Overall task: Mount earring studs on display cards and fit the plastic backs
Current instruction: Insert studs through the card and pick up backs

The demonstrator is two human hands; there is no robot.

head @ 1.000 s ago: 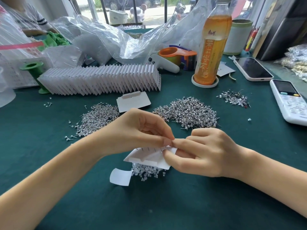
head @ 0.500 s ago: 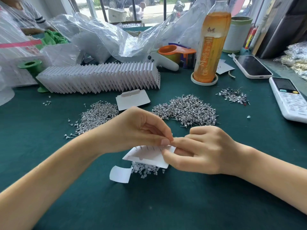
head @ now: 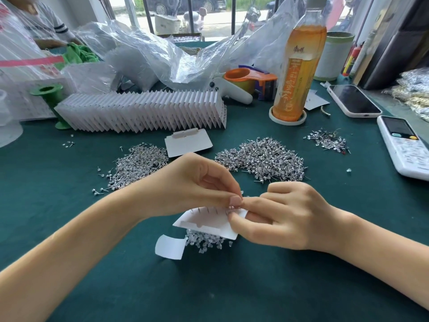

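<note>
Head view: green tabletop (head: 232, 287) beside barred window (head: 190, 12).

A white display card (head: 206, 220) is pinched by the left hand (head: 192, 184) and right hand (head: 287, 217) above clear plastic backs (head: 206, 240) on the green table (head: 209, 287)

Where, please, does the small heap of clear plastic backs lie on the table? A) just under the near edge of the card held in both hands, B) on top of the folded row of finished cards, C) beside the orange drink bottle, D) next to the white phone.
A: the clear plastic backs lie on the green cloth directly below the card that the left hand and right hand hold.
</note>
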